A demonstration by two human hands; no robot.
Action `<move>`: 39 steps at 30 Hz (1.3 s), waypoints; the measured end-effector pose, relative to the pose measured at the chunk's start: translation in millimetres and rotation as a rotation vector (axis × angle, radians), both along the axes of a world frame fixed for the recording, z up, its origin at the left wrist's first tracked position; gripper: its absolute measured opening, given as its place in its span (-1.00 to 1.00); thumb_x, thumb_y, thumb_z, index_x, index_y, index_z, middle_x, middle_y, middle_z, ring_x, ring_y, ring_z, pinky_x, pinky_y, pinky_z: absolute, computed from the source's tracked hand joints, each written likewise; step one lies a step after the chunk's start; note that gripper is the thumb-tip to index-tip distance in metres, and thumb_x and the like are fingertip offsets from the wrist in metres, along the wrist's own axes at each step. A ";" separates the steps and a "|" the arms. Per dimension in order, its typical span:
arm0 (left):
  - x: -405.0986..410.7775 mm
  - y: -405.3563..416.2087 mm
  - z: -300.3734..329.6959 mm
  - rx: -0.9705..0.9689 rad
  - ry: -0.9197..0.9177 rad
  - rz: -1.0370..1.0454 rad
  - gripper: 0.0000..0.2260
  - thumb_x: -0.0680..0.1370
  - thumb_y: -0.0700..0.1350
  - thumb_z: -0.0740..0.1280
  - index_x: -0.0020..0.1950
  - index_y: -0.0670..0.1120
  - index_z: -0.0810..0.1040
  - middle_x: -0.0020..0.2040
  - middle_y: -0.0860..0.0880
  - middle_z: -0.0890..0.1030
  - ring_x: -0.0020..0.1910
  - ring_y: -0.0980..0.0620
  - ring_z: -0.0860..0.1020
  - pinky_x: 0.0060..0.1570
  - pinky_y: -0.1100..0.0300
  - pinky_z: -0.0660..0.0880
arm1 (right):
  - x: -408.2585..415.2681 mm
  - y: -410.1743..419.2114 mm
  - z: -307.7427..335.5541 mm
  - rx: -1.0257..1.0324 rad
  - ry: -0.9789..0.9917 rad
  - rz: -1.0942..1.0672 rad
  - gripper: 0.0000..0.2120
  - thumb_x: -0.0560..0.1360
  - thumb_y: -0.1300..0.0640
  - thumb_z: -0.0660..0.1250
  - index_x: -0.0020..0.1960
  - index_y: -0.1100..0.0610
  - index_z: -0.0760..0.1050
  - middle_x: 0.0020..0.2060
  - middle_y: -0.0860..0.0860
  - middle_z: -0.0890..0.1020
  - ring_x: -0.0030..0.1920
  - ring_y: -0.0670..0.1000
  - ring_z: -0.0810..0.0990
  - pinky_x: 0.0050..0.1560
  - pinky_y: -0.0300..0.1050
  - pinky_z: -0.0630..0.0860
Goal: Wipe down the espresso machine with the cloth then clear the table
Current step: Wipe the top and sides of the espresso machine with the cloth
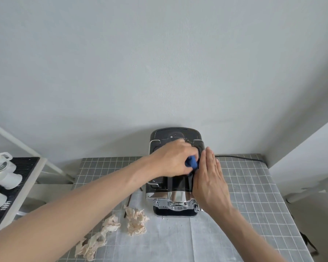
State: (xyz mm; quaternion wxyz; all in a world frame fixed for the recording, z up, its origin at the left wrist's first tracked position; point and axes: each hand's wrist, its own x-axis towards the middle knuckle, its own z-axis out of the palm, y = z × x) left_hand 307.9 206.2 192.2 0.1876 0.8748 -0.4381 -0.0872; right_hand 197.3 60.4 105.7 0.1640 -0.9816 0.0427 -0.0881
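Blue cloth [192, 162] is sitting bunched on top of a black-and-chrome espresso machine [175, 184], which is standing against the wall at the table's [254, 186] twelve o'clock edge. A person's left hand [171, 160] is gripping the cloth with curled fingers, while the right hand [209, 178], fingers straight, is pressing flat against the machine's three o'clock side. Crumpled paper napkins [136, 221] are lying on the checked tablecloth at the machine's seven o'clock, beside a thin dark stick [128, 203]. White cups [2, 171] are resting on a rack at nine o'clock.
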 end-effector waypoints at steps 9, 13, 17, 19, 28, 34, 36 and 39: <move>24.4 53.4 -9.1 -0.073 -0.068 0.312 -0.73 0.57 -0.03 0.49 0.26 0.02 0.61 0.20 0.09 0.60 0.22 0.01 0.43 0.20 -0.03 0.48 | -0.2 1.9 3.4 0.004 0.003 -0.032 -0.44 0.69 0.16 -0.05 0.63 0.31 -0.08 0.63 0.24 -0.01 0.65 0.13 -0.09 0.62 0.10 0.02; 5.4 89.5 -12.7 -0.188 -0.026 0.305 -0.71 0.56 -0.07 0.51 0.27 0.03 0.64 0.21 0.13 0.60 0.22 0.09 0.47 0.23 0.10 0.45 | 0.2 3.6 7.0 0.041 0.015 -0.030 -0.43 0.68 0.16 -0.05 0.63 0.30 -0.10 0.64 0.22 -0.03 0.65 0.10 -0.11 0.63 0.08 -0.02; -20.8 118.4 -26.2 -0.387 -0.096 0.582 -0.73 0.60 -0.07 0.46 0.30 0.10 0.65 0.15 0.11 0.56 0.11 0.08 0.54 0.13 0.17 0.48 | -1.3 3.7 7.9 0.050 0.021 -0.031 -0.43 0.69 0.15 -0.07 0.64 0.28 -0.12 0.64 0.20 -0.05 0.65 0.08 -0.14 0.63 0.06 -0.04; -34.7 134.8 -39.0 -0.373 -0.024 0.661 -0.73 0.60 -0.09 0.46 0.28 0.13 0.66 0.14 0.10 0.56 0.09 0.10 0.56 0.17 0.14 0.50 | -1.8 3.7 7.7 0.044 0.021 -0.031 -0.44 0.69 0.15 -0.07 0.64 0.28 -0.12 0.64 0.20 -0.04 0.65 0.08 -0.13 0.63 0.06 -0.04; -78.0 144.6 -55.9 -0.607 0.535 0.772 -0.69 0.48 -0.03 0.60 0.18 0.23 0.71 0.04 0.17 0.72 0.02 0.11 0.68 0.07 0.05 0.66 | -0.6 3.9 8.0 0.062 0.019 -0.033 -0.44 0.70 0.15 -0.04 0.63 0.30 -0.08 0.64 0.21 -0.02 0.65 0.09 -0.10 0.63 0.06 -0.01; -73.3 144.9 -45.2 -0.662 0.595 0.786 -0.56 0.38 -0.05 0.67 0.20 0.20 0.68 0.07 0.09 0.71 0.03 0.09 0.69 0.01 0.22 0.64 | 0.1 3.2 5.9 0.062 0.013 -0.029 -0.45 0.70 0.15 -0.04 0.63 0.30 -0.08 0.64 0.21 -0.01 0.65 0.10 -0.08 0.63 0.08 0.03; -73.4 143.0 -46.1 -0.627 0.555 0.786 -0.56 0.37 -0.01 0.68 0.19 0.20 0.66 0.06 0.11 0.70 0.01 0.11 0.69 0.01 0.20 0.64 | 0.7 2.5 4.9 0.064 0.014 -0.032 -0.45 0.70 0.15 -0.04 0.63 0.30 -0.07 0.64 0.21 -0.01 0.65 0.09 -0.08 0.62 0.08 0.04; -73.3 142.3 -48.5 -0.597 0.558 0.754 -0.58 0.38 -0.06 0.67 0.18 0.18 0.67 0.07 0.13 0.70 0.01 0.13 0.69 0.03 0.18 0.64 | 0.6 2.5 4.8 0.069 0.009 -0.025 -0.45 0.70 0.16 -0.03 0.63 0.30 -0.06 0.64 0.21 0.00 0.65 0.10 -0.06 0.62 0.10 0.07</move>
